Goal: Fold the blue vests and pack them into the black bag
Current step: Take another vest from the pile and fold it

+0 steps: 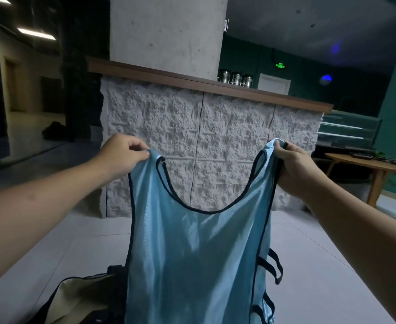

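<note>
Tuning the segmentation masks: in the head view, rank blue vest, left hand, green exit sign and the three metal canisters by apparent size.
1. blue vest
2. left hand, enlarged by being near the camera
3. three metal canisters, far off on the counter
4. green exit sign, close to the canisters; unsure

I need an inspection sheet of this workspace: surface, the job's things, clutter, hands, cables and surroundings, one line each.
Surface: pale tiled floor; no worktable under the hands.
Job's things: one blue vest with dark trim, held up unfolded by its two shoulder straps; black bag at lower left, open, showing a beige lining, partly hidden behind the vest.
Clutter: nothing seen near the bag.
Hands: left hand pinches the left strap; right hand grips the right strap.
Cables: nothing seen.
Surroundings: white rough-textured counter with a wooden top, concrete pillar, metal jars, wooden table at right, dim room.
</note>
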`<state>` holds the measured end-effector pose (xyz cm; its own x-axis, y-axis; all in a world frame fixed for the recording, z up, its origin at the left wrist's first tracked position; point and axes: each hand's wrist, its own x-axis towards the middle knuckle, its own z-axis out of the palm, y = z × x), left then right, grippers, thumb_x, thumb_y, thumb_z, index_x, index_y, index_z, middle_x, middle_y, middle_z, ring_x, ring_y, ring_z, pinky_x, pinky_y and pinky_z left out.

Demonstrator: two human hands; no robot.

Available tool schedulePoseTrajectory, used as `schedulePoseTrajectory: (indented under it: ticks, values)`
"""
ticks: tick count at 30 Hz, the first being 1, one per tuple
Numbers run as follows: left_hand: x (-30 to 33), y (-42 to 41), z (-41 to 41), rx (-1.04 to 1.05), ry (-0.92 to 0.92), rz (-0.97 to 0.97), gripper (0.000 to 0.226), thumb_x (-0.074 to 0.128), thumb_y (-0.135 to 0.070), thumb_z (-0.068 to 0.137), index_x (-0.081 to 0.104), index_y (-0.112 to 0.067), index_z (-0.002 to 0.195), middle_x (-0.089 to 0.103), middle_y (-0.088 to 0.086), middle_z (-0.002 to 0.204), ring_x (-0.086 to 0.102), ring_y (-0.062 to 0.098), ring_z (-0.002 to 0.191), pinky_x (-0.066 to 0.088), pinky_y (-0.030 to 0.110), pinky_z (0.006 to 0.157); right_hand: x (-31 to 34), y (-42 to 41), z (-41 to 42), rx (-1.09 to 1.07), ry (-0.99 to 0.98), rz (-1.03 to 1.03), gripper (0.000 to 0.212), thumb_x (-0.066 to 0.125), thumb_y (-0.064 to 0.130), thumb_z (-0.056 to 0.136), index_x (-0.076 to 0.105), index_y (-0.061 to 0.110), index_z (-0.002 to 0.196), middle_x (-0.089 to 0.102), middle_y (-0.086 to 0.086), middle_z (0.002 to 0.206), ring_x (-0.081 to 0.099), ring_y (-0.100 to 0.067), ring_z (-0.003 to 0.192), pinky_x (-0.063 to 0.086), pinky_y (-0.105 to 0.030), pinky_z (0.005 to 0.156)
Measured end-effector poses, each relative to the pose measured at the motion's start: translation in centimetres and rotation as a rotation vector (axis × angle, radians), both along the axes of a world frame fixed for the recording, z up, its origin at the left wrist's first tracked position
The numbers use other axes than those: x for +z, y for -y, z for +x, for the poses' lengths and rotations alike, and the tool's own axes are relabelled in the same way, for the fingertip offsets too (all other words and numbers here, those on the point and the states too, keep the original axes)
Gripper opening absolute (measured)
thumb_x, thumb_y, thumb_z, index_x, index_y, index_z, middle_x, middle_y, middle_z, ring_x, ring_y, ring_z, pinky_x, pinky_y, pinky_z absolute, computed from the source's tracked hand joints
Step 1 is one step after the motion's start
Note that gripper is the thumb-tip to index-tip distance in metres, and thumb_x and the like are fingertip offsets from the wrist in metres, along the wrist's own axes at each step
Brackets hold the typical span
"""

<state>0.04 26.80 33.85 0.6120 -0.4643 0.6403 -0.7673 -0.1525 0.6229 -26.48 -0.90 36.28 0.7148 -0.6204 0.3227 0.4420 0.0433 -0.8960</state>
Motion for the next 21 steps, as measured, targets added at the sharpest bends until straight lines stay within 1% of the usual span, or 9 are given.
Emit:
schedulePoseTrajectory:
  ticks: [2, 3, 5, 6, 9, 13, 16, 19, 21]
  values:
    - [0.2, 0.2, -0.3, -0.034, -0.019, -0.016, 0.019, 0.074, -0.008, 0.09, 0.078, -0.02, 0.076, 0.074, 0.002, 0.079, 0.065, 0.018, 0.078, 0.048, 0.03, 0.073, 0.4, -0.6, 0.1, 0.04, 0.009, -0.014, 0.022, 0.054, 0.016, 0.106, 0.059, 0.013, 0.085, 0.065, -0.006, 0.079, 0.063, -0.018, 0.072, 0.057, -0.038, 0.084]
    - [0.3, 0.3, -0.5, -0.057, -0.014, -0.017, 0.021, 0.073, -0.007, 0.091, 0.078, -0.021, 0.076, 0.074, 0.001, 0.079, 0.066, 0.017, 0.078, 0.048, 0.03, 0.074, 0.5, -0.9, 0.2, 0.059, 0.013, -0.025, 0.023, 0.053, 0.016, 0.107, 0.058, 0.013, 0.084, 0.065, -0.005, 0.078, 0.064, -0.018, 0.07, 0.057, -0.037, 0.082]
    - [0.5, 0.5, -0.9, -0.101, 0.0, -0.01, 0.025, 0.07, -0.005, 0.093, 0.076, -0.023, 0.076, 0.074, -0.001, 0.08, 0.067, 0.015, 0.079, 0.048, 0.029, 0.075, 0.8, -1.5, 0.3, 0.093, 0.007, -0.048, 0.026, 0.05, 0.017, 0.108, 0.056, 0.014, 0.083, 0.061, -0.003, 0.073, 0.061, -0.015, 0.063, 0.058, -0.032, 0.068]
    - [0.7, 0.7, -1.1, -0.12, 0.007, -0.01, 0.026, 0.069, -0.004, 0.094, 0.076, -0.023, 0.077, 0.074, -0.002, 0.082, 0.067, 0.014, 0.08, 0.048, 0.028, 0.076, 0.9, -1.8, 0.3, 0.106, 0.001, -0.061, 0.027, 0.049, 0.018, 0.108, 0.056, 0.015, 0.082, 0.058, -0.002, 0.071, 0.057, -0.015, 0.06, 0.055, -0.03, 0.061]
    - [1.0, 1.6, -2.1, -0.216, -0.041, -0.083, 0.022, 0.069, -0.005, 0.096, 0.077, -0.021, 0.084, 0.076, -0.002, 0.087, 0.069, 0.01, 0.085, 0.05, 0.025, 0.08, 1.0, -2.4, 0.7, 0.171, -0.007, -0.1, 0.031, 0.045, 0.014, 0.109, 0.055, 0.016, 0.079, 0.054, -0.002, 0.07, 0.052, -0.015, 0.058, 0.051, -0.027, 0.057]
    - [1.4, 2.9, -4.0, -0.354, -0.158, -0.133, 0.022, 0.065, -0.006, 0.098, 0.078, -0.019, 0.087, 0.077, -0.002, 0.089, 0.07, 0.008, 0.087, 0.054, 0.02, 0.075, 0.6, -3.5, 1.7, 0.242, -0.031, -0.169, 0.032, 0.041, 0.01, 0.109, 0.053, 0.014, 0.079, 0.055, -0.004, 0.07, 0.054, -0.016, 0.06, 0.052, -0.028, 0.059]
    - [1.7, 3.9, -5.6, -0.473, -0.245, -0.176, 0.031, 0.061, -0.001, 0.099, 0.078, -0.021, 0.082, 0.077, -0.003, 0.088, 0.071, 0.01, 0.094, 0.056, 0.019, 0.076, 0.3, -4.2, 2.5, 0.28, -0.051, -0.175, 0.032, 0.04, 0.008, 0.11, 0.052, 0.012, 0.08, 0.053, -0.006, 0.073, 0.053, -0.017, 0.062, 0.052, -0.029, 0.062]
    - [1.9, 4.4, -7.1, -0.598, -0.334, -0.213, 0.038, 0.056, 0.005, 0.1, 0.078, -0.019, 0.08, 0.078, -0.003, 0.096, 0.07, 0.008, 0.106, 0.057, 0.02, 0.083, 0.0, -5.0, 3.0, 0.331, -0.063, -0.194, 0.033, 0.04, 0.006, 0.109, 0.053, 0.012, 0.078, 0.052, -0.008, 0.076, 0.051, -0.018, 0.064, 0.052, -0.03, 0.065]
    - [2.1, 4.5, -7.8, -0.661, -0.367, -0.221, 0.042, 0.055, 0.005, 0.1, 0.08, -0.02, 0.077, 0.078, 0.001, 0.102, 0.07, 0.014, 0.112, 0.058, 0.024, 0.089, -0.2, -5.8, 3.5, 0.364, -0.073, -0.197, 0.036, 0.043, 0.006, 0.106, 0.062, 0.011, 0.076, 0.056, -0.013, 0.085, 0.054, -0.022, 0.072, 0.053, -0.035, 0.075]
